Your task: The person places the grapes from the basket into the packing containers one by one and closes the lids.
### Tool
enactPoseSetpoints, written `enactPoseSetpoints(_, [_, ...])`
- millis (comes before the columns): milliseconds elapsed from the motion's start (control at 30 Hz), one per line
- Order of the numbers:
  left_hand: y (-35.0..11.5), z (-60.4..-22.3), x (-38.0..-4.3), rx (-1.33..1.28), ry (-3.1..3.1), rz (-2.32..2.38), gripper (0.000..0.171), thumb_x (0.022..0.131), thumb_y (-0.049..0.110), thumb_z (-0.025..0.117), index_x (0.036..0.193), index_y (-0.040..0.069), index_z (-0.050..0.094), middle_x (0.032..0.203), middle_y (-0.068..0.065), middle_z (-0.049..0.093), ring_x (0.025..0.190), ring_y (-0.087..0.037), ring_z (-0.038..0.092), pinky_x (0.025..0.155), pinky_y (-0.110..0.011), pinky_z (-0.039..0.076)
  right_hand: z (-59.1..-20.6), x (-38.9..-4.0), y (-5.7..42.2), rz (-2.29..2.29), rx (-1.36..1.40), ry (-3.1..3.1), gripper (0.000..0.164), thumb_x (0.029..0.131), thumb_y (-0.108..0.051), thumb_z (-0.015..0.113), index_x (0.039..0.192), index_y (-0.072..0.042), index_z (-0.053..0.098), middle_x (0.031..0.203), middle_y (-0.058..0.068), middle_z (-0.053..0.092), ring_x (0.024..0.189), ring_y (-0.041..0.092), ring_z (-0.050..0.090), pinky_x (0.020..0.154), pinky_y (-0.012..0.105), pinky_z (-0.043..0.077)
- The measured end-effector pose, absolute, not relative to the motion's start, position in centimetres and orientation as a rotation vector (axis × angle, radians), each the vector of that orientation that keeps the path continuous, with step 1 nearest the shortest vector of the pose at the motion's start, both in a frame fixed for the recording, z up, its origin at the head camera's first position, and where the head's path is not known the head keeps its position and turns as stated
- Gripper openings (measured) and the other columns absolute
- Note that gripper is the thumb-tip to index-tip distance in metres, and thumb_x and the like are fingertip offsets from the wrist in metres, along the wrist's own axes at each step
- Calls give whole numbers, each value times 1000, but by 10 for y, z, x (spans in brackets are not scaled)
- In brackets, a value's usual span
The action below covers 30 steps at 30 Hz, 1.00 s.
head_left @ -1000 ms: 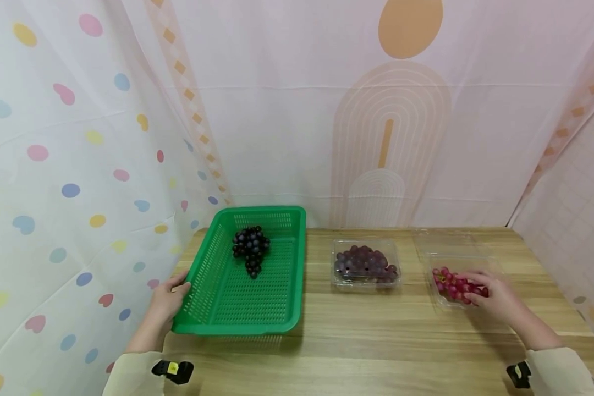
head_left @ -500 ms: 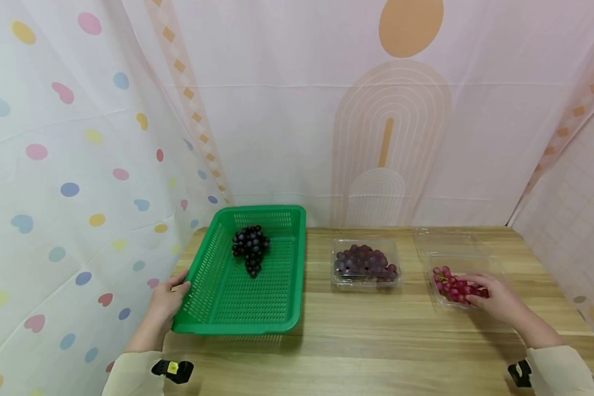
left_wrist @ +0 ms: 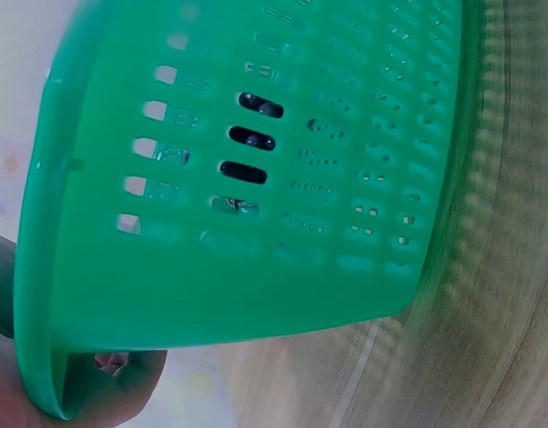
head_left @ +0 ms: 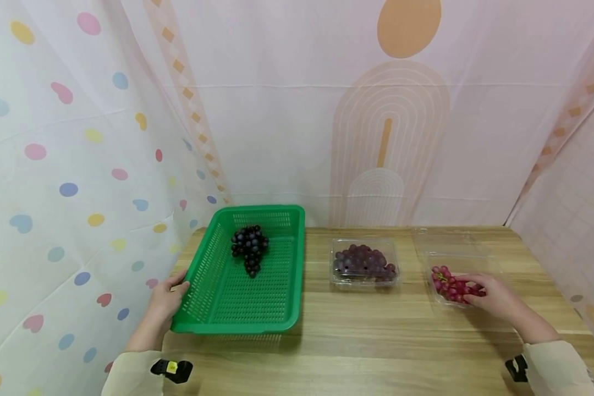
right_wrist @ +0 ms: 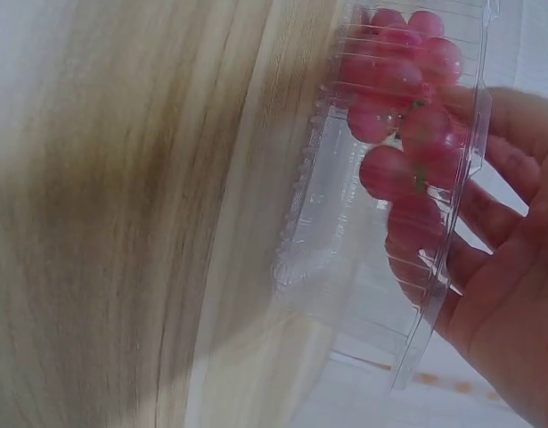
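Note:
My left hand (head_left: 165, 301) grips the left rim of a green plastic basket (head_left: 298, 275), its fingers tucked under the edge in the left wrist view. Inside the basket lies a bunch of black grapes (head_left: 249, 247). Far to the right, my right hand (head_left: 495, 297) reaches into an opened clear plastic clamshell box (head_left: 443, 300) and holds a bunch of red grapes (head_left: 444, 285) between thumb and fingers. Seen through the box wall in the right wrist view, the red grapes (right_wrist: 398, 76) hang close to the fingers, which come in over the rim.
Between basket and opened box stands another clear clamshell box (head_left: 339, 278), its lid down over purple grapes (head_left: 361, 259). The opened box's lid (head_left: 447, 240) leans back behind it. A patterned curtain (head_left: 277, 110) hangs along the back and sides of the wooden table (head_left: 366, 341).

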<state>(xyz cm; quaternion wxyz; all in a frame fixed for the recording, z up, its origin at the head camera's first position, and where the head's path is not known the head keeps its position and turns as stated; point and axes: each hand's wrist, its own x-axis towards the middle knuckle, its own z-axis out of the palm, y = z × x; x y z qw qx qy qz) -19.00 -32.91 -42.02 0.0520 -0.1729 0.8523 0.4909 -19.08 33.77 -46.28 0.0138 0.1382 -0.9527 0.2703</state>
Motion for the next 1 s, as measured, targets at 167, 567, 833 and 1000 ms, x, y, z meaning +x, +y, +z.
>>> enactPoseSetpoints(167, [-329,-420,-191,-537,2582,1505,51,103,21,37,150,7,23,147,-26,27,76,-13,56,65,-30,51,-462,-190,338,878,361,-2992,35,83,-8,69,116,4,64,120,36,53,99,47,57,73,50,52])
enactPoseSetpoints(567, [-328,-419,-191,-532,2581,1512,51,103,21,36,150,6,23,146,-27,28,74,-12,56,63,-30,51,-465,-194,336,832,374,-2976,31,83,1,65,114,4,65,116,34,56,98,45,58,70,42,53])
enactPoseSetpoints(833, [-329,-420,-191,-527,2584,1514,51,103,21,37,150,5,23,146,-27,28,76,-11,55,63,-28,50,-467,-195,336,874,423,-2953,30,84,4,63,114,3,66,118,32,56,103,48,56,75,47,54])
enactPoseSetpoints(1000, [-329,-421,-190,-520,2588,1508,51,103,21,37,150,5,23,147,-27,27,78,-12,55,63,-28,50,-468,-195,336,867,431,-2950,30,85,2,64,115,3,66,118,31,57,102,47,57,74,44,54])
